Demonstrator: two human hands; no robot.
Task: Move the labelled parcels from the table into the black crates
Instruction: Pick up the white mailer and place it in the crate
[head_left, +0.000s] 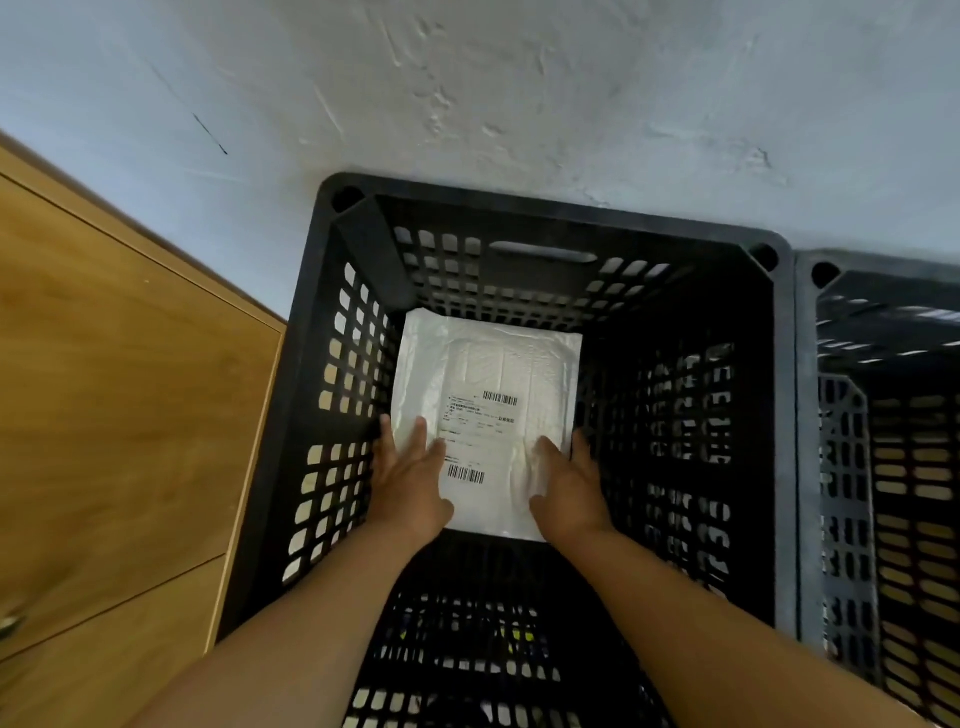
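Head view. Two bare forearms reach down from the lower edge into a black lattice crate (524, 208). Left hand (410, 483) lies on the near-left part of a white padded mailer (488, 374), fingers straight across its face and one finger over the left edge; right hand (569, 488) takes the near-right edge, thumb on top, remaining fingers hidden beside or beneath it. Whether either hand is clasping or merely steadying cannot be told. Mailer sits low inside the crate toward its far wall — resting on the floor or just above it is unclear. Its printed shipping label (480, 436), bearing two barcodes, faces up.

Judged handling: light, soft-skinned, slightly puffed around a flat rectangular content; the plastic film looks slick and creased. Best held at opposite long edges, where the margin gives a flap to pinch — not on the label face.

Second black crate (883, 467) stands touching on the right. Wooden cabinet panel (119, 389) flanks the left; a pale plastered wall (519, 93) lies behind.
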